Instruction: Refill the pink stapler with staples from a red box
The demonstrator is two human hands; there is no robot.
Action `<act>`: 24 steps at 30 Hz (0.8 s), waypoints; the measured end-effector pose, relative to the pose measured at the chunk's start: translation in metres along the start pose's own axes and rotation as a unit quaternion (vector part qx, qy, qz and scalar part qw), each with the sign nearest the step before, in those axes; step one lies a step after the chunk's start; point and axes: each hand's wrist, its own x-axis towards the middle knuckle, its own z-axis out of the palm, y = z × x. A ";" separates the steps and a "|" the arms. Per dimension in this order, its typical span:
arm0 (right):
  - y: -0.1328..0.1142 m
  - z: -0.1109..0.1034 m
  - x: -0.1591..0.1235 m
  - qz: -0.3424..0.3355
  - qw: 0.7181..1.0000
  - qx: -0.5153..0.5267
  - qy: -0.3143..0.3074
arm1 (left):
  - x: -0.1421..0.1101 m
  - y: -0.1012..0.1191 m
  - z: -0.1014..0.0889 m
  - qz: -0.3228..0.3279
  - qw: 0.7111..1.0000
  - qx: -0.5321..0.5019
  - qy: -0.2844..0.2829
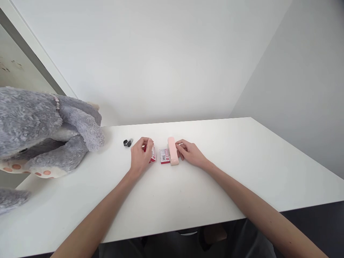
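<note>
On the white table my left hand is curled around a small red and white box, gripping it. A second small red box lies flat just to its right. Beside that lies a pale pink stapler, pointing away from me. My right hand rests at the stapler's right side, its curled fingers touching the pink body.
A big grey plush toy with pink paw pads lies on the table's left end. A small black and silver object sits left of my left hand. White walls rise behind the table; its front edge is near me.
</note>
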 end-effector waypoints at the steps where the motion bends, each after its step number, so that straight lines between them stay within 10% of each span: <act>1: 0.000 0.000 0.000 0.000 1.000 0.000 0.000 | -0.001 0.003 0.002 -0.017 1.000 -0.023 0.007; 24: 0.002 -0.001 0.005 -0.007 1.000 -0.002 -0.002 | -0.005 0.023 0.046 -0.051 0.993 -0.109 -0.015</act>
